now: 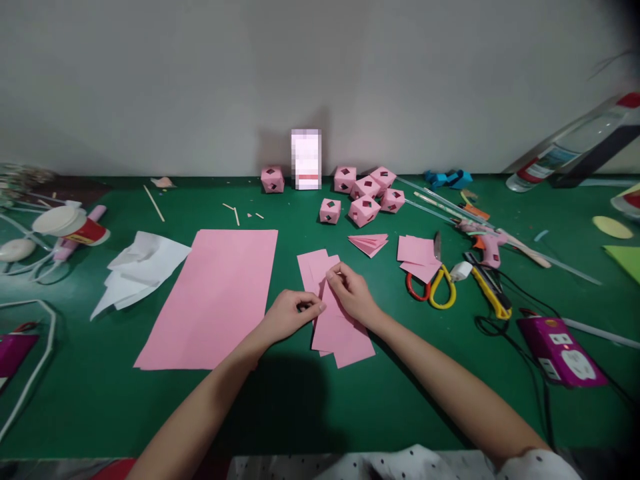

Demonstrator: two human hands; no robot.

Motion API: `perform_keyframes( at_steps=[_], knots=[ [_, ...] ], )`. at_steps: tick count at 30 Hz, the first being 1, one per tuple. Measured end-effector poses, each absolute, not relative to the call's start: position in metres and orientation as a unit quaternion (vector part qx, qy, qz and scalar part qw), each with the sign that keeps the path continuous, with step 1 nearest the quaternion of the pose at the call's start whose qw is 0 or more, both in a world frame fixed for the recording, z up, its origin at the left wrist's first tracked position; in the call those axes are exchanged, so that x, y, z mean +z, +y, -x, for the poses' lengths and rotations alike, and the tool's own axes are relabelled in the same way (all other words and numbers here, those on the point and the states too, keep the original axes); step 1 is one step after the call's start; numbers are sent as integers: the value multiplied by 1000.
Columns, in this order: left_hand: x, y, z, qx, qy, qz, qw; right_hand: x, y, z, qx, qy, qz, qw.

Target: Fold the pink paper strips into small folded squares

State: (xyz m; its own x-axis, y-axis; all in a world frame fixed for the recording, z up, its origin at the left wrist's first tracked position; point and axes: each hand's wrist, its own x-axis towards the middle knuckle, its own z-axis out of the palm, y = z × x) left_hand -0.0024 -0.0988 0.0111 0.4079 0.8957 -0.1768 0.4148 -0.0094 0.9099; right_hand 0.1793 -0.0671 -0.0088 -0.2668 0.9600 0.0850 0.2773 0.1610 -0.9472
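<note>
Both my hands meet over several overlapping pink paper strips (336, 327) lying on the green table (300, 407). My left hand (290, 313) is curled, its fingertips pinching the left edge of a strip. My right hand (350, 287) is also closed, pinching the top of the same strip from the right. A large pink sheet (215, 293) lies flat just left of my hands.
Several pink paper cubes (365, 193) sit at the back. Folded pink pieces (420, 257), scissors (433, 287), a yellow cutter (493, 290), a pink glue gun (485, 243) and a purple power strip (563, 343) lie to the right. White paper (137, 270) and a cup (70, 223) are on the left.
</note>
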Motion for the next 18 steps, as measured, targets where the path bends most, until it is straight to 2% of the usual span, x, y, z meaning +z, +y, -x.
perform_keyframes(
  at_steps=[18],
  knots=[
    [14,-92,11,259,489,-615,562,0,-60,-193,578,-684,380,234]
  ],
)
